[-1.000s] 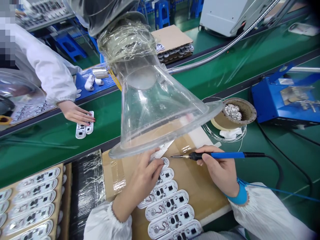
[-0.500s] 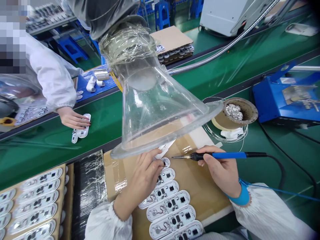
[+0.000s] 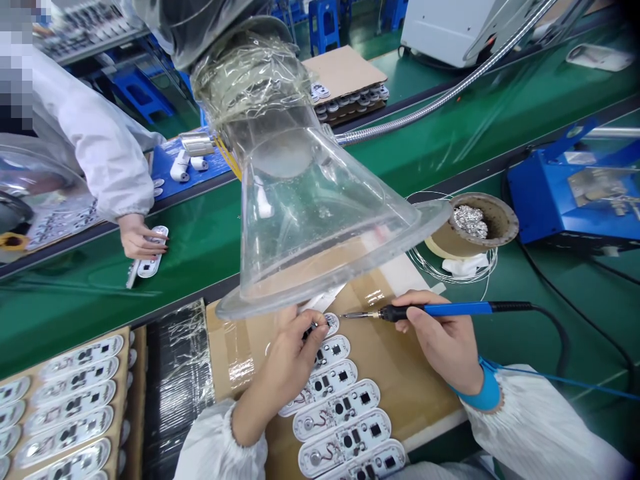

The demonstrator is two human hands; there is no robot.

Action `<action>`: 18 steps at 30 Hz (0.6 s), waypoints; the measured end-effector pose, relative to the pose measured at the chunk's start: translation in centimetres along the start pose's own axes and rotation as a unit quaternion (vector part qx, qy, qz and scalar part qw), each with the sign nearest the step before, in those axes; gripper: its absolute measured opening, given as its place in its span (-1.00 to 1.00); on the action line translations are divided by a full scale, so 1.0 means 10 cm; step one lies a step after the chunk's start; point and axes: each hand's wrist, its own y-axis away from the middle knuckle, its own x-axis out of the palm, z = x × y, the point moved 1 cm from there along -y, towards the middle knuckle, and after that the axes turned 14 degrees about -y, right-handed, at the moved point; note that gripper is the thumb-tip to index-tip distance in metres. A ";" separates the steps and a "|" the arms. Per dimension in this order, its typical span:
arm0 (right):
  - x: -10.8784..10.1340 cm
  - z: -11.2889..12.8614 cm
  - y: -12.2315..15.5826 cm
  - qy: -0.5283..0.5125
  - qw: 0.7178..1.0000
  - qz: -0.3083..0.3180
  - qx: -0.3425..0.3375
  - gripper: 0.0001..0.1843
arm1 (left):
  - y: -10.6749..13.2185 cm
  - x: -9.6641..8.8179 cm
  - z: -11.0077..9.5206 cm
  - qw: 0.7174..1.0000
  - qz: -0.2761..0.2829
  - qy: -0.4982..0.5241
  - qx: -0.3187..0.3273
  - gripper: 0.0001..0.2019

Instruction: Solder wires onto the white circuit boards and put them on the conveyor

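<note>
My right hand (image 3: 440,333) is closed around a soldering iron (image 3: 455,309) with a blue and black handle. Its metal tip points left, just right of the end of a white oval circuit board (image 3: 332,324). My left hand (image 3: 287,350) reaches over that same board, thumb and forefinger pinched together at its edge. What they hold is too small to make out, and the hand hides most of the board. Below it, more oval boards (image 3: 345,408) with black components and thin wires lie in an overlapping row on brown cardboard (image 3: 420,393).
A clear fume hood (image 3: 320,220) hangs over the work. To the right are a pot of metal wool (image 3: 483,230), a coil of solder wire (image 3: 425,267) and a blue stand (image 3: 565,193). More boards (image 3: 75,387) fill cardboard at left. Across the belt, a co-worker's hand (image 3: 140,237) holds a board.
My left fingers have drawn slightly left and curled more, baring more of the board's end. The iron stays nearly still. The co-worker's hand has shifted its boards left.
</note>
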 end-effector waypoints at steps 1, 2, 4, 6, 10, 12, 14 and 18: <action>0.00 0.00 0.00 0.002 1.000 0.000 0.000 -0.88 | 0.00 0.00 -0.01 1.000 0.004 -0.003 -0.003 -0.81; 0.01 0.01 0.00 0.005 1.000 -0.001 0.001 -0.88 | 0.00 0.01 -0.02 1.000 0.006 -0.006 -0.006 -0.81; 0.01 0.02 0.01 0.015 1.000 -0.002 0.000 -0.88 | 0.00 0.02 -0.04 1.000 0.003 -0.012 -0.003 -0.81; 0.02 0.04 0.01 0.032 0.999 -0.002 -0.005 -0.87 | 0.01 0.03 -0.05 1.000 -0.001 -0.017 0.007 -0.82; 0.04 0.10 0.02 0.063 0.998 0.007 -0.019 -0.88 | 0.01 0.05 -0.05 0.999 0.002 -0.033 0.021 -0.81; 0.07 0.12 0.02 0.069 0.997 0.015 -0.020 -0.88 | 0.01 0.05 -0.06 0.999 0.003 -0.044 0.023 -0.80; 0.09 0.14 0.02 0.074 0.997 0.020 -0.017 -0.89 | 0.01 0.06 -0.07 0.998 -0.001 -0.054 0.024 -0.80; 0.11 0.13 0.02 0.083 0.996 0.032 -0.018 -0.89 | 0.00 0.05 -0.10 0.997 -0.017 -0.065 0.033 -0.81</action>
